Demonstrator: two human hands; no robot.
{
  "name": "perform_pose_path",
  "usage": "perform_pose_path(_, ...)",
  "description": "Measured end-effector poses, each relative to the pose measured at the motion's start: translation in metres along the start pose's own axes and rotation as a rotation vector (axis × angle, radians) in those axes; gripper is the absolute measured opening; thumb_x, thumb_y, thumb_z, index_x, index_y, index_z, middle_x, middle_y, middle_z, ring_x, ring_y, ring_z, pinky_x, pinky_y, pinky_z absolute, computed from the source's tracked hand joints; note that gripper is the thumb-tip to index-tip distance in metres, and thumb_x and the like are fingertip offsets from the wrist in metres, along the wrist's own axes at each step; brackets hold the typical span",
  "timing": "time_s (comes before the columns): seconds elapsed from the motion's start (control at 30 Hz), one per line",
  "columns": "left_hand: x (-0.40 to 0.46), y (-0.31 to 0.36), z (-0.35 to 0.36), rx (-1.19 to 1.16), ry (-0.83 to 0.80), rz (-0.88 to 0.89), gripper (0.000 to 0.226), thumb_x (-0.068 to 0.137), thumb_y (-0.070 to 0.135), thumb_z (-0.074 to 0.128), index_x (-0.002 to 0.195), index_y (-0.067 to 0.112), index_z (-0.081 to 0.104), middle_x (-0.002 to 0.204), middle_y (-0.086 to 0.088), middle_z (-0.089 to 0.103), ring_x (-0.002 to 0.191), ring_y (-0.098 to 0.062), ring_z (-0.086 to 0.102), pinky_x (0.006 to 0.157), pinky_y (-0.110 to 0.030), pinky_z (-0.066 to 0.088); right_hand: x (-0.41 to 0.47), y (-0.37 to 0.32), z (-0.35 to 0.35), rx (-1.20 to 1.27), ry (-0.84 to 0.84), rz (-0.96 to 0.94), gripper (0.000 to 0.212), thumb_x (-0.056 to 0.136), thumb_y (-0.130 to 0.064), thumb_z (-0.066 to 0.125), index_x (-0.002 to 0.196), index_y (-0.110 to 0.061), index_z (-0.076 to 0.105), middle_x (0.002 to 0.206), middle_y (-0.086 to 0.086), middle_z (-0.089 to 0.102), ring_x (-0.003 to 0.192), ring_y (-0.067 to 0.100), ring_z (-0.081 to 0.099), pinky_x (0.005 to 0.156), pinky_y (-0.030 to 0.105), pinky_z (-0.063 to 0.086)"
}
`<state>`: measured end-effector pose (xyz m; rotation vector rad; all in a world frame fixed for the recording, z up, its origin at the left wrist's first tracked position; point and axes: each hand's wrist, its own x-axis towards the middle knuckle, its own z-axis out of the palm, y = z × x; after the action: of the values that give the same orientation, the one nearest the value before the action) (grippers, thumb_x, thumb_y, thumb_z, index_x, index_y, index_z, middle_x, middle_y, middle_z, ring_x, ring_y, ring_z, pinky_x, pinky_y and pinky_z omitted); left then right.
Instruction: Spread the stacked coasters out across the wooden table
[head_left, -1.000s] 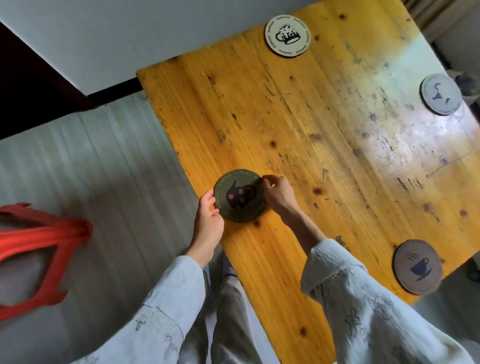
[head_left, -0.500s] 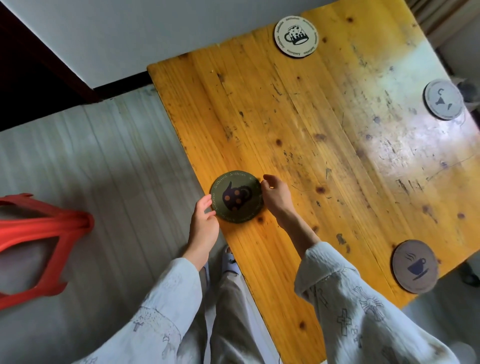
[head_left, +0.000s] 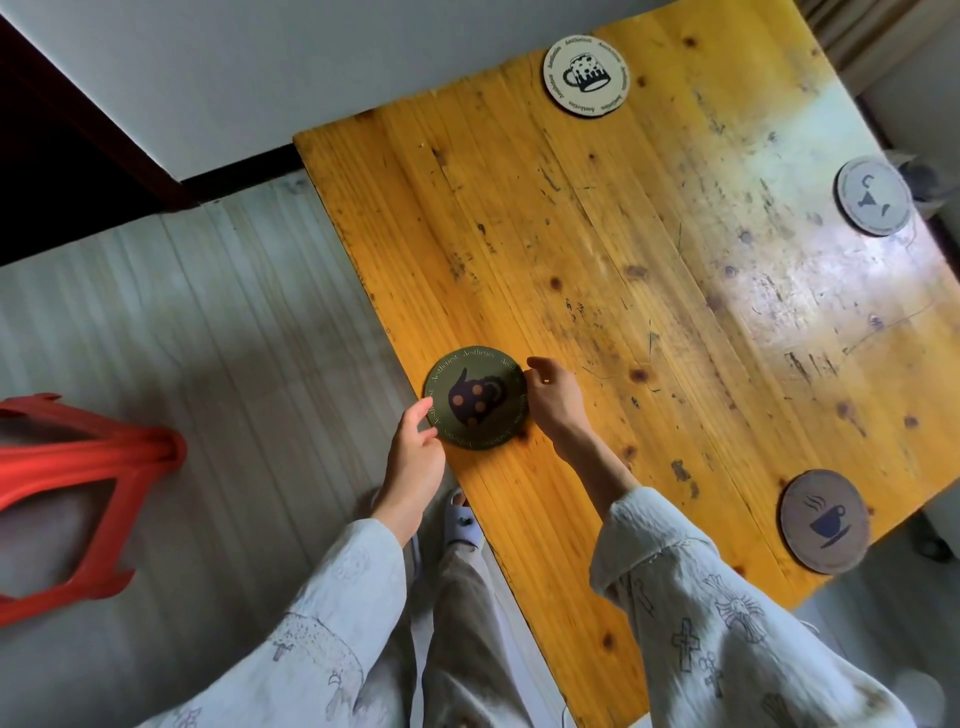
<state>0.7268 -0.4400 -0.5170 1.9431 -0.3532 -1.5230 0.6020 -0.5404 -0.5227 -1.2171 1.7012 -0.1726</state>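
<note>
A dark green round coaster (head_left: 475, 397) with a spotted teapot print lies flat at the left edge of the wooden table (head_left: 597, 270). My left hand (head_left: 413, 462) touches its left rim with the fingertips. My right hand (head_left: 556, 402) rests against its right rim, fingers curled. Three other coasters lie apart on the table: a cream one (head_left: 585, 75) with a mug at the far edge, a grey one (head_left: 874, 196) at the right edge, and a brown one (head_left: 824, 521) with a steaming cup at the near right corner.
A red plastic stool (head_left: 67, 499) stands on the pale floor to the left. A white wall and a dark doorway lie beyond the table's far end. My legs and a slipper (head_left: 462, 519) are beside the table's left edge.
The green coaster has turned slightly between my hands and stays at the table's left edge. The view has shifted a little; the other coasters have not moved on the table.
</note>
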Motion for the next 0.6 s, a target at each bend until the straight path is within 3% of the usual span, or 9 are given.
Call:
perform_pose_path(0.1,0.001,-0.001,-0.003,-0.009,-0.012,0.01,0.056,0.088,-0.009,0.03,0.132,0.026,0.036,0.144,0.0,0.037,0.126,-0.016,0.043,0.107,-0.045,0.039,-0.001,0.001,0.0,-0.018,-0.003,0.002,0.035,0.097,-0.011,0.033,0.127,-0.004,0.05,0.136,0.015,0.053,0.119,0.028,0.053,0.088,0.028,0.042)
perform_pose_path(0.27,0.0,-0.001,-0.004,-0.015,-0.019,0.012,0.057,0.088,-0.009,0.03,0.133,0.025,0.036,0.144,0.002,0.037,0.124,-0.014,0.043,0.108,-0.045,0.038,-0.003,0.001,0.0,-0.051,-0.012,0.007,0.035,0.095,-0.007,0.033,0.123,-0.004,0.055,0.132,0.016,0.055,0.116,0.031,0.055,0.098,0.042,0.049)
perform_pose_path(0.4,-0.001,-0.002,-0.004,-0.013,-0.017,0.015,0.055,0.088,-0.008,0.031,0.132,0.024,0.036,0.144,0.001,0.038,0.123,-0.013,0.043,0.108,-0.045,0.038,-0.005,0.002,0.0,-0.056,-0.014,0.002,0.039,0.092,-0.001,0.033,0.124,-0.003,0.054,0.132,0.015,0.056,0.116,0.03,0.056,0.096,0.041,0.05)
perform_pose_path(0.6,0.004,0.002,-0.007,0.024,-0.028,0.019,0.049,0.091,0.001,0.036,0.134,0.024,0.034,0.144,0.001,0.038,0.127,-0.018,0.042,0.108,-0.043,0.038,-0.011,0.004,-0.005,-0.002,-0.035,0.002,0.035,0.094,-0.011,0.041,0.128,-0.004,0.049,0.135,0.014,0.054,0.117,0.027,0.054,0.088,0.03,0.046)
